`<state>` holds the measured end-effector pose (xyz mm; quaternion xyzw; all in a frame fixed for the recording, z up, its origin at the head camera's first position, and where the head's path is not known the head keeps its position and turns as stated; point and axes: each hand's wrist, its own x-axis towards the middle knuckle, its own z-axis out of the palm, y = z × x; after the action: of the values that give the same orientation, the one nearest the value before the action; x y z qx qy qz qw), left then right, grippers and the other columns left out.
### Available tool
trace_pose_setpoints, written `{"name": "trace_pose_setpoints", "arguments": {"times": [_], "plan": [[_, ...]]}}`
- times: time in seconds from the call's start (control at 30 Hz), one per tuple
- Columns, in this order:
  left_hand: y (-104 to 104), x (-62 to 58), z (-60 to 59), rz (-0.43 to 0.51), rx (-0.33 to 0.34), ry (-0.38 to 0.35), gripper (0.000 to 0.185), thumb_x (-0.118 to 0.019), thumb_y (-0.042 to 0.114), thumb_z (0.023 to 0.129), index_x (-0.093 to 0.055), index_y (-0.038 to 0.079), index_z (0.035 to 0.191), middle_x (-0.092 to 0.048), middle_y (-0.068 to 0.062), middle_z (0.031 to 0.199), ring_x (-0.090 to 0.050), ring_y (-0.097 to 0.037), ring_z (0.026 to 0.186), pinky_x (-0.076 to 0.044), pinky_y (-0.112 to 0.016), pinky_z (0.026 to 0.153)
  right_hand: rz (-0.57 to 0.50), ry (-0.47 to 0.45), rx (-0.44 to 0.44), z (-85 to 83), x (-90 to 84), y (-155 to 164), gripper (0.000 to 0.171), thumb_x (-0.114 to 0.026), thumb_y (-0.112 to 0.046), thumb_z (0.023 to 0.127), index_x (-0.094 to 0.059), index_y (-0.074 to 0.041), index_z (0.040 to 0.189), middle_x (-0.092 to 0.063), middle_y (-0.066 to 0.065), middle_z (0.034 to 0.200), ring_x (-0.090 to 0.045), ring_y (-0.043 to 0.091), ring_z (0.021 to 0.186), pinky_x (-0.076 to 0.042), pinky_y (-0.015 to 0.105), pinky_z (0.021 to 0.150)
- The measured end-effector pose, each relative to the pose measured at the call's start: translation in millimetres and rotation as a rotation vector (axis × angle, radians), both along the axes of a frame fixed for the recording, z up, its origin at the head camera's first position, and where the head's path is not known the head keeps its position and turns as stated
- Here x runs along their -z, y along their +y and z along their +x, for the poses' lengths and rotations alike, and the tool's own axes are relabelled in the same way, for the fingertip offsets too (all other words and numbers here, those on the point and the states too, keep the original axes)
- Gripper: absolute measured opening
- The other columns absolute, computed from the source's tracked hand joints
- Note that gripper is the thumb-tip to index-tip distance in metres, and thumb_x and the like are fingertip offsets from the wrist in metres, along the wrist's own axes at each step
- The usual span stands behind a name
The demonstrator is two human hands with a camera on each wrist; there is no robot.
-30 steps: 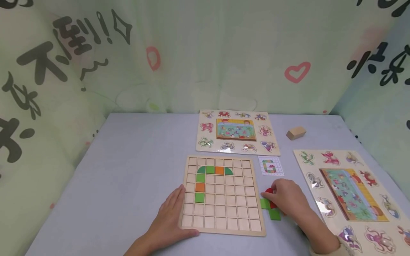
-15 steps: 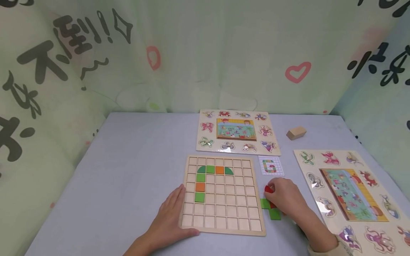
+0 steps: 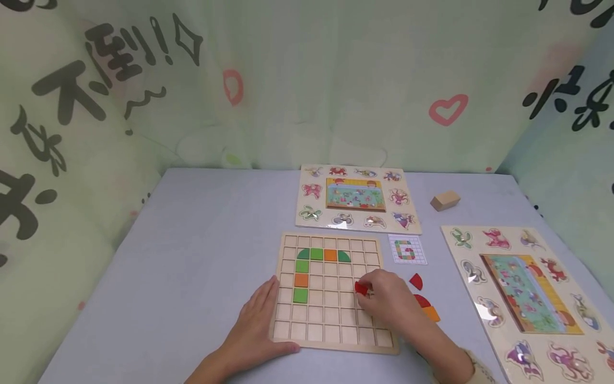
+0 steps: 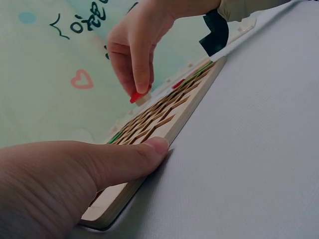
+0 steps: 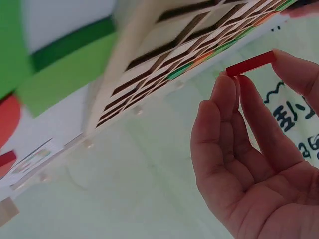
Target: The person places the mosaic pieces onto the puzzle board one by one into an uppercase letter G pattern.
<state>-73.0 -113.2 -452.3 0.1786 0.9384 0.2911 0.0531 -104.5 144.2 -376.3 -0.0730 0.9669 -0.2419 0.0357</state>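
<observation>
My left hand (image 3: 256, 328) is resting flat, fingers straight, on the grey table (image 3: 201, 256), thumb pressing the near left edge of the square wooden grid board (image 3: 331, 293). Green and orange tiles (image 3: 301, 280) are sitting in the board's upper left cells. My right hand (image 3: 386, 296) is hovering over the board's right-hand cells, its fingers (image 5: 234, 94) pinching a small flat red tile (image 3: 361, 288) just above the grid. Just right of the board, loose red and orange pieces (image 3: 422, 298) are lying on the table, with a small white pattern card (image 3: 406, 249) behind them.
</observation>
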Motion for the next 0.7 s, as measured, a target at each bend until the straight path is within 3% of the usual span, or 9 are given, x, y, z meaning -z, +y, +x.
{"name": "trace_pose_setpoints", "arguments": {"times": [0.13,0.3,0.5,0.7], "plan": [[0,-1.4,-0.4,0.007,0.005,0.003,0.119,-0.065,0.070,0.063,-0.014,0.004,0.147,-0.014,-0.006,0.152,-0.014,-0.023,0.136,-0.020,-0.048,0.103,-0.007,0.008,-0.070,3.5,0.0,-21,0.021,-0.079,-0.011,0.068,-0.072,-0.003,0.086,-0.062,0.002,0.082,-0.053,0.014,0.071,-0.048,0.022,0.061],[0,-2.5,0.2,0.007,0.007,-0.003,0.118,-0.066,0.069,0.064,-0.015,0.003,0.146,-0.015,-0.007,0.151,-0.015,-0.024,0.135,-0.021,-0.050,0.103,-0.031,0.040,-0.244,7.1,1.8,-42,0.018,-0.076,-0.011,0.071,-0.072,-0.004,0.087,-0.062,0.000,0.080,-0.052,0.011,0.071,-0.048,0.021,0.063],[-1,-2.4,-0.1,0.010,0.009,-0.026,0.116,-0.064,0.071,0.064,-0.014,0.005,0.147,-0.014,-0.005,0.152,-0.014,-0.023,0.135,-0.021,-0.050,0.103,-0.052,0.174,-0.465,10.1,8.7,-62,0.007,-0.072,-0.003,0.071,-0.070,-0.004,0.078,-0.058,-0.003,0.071,-0.048,0.009,0.066,-0.045,0.020,0.061],[-2,-1.9,-0.2,0.020,0.012,-0.021,0.116,-0.064,0.070,0.065,-0.014,0.005,0.147,-0.014,-0.005,0.152,-0.014,-0.022,0.135,-0.020,-0.050,0.103,-0.008,0.180,-0.518,8.1,15.1,-73,0.006,-0.070,0.000,0.070,-0.068,-0.006,0.071,-0.047,-0.007,0.063,-0.040,0.007,0.059,-0.038,0.018,0.054]]}}
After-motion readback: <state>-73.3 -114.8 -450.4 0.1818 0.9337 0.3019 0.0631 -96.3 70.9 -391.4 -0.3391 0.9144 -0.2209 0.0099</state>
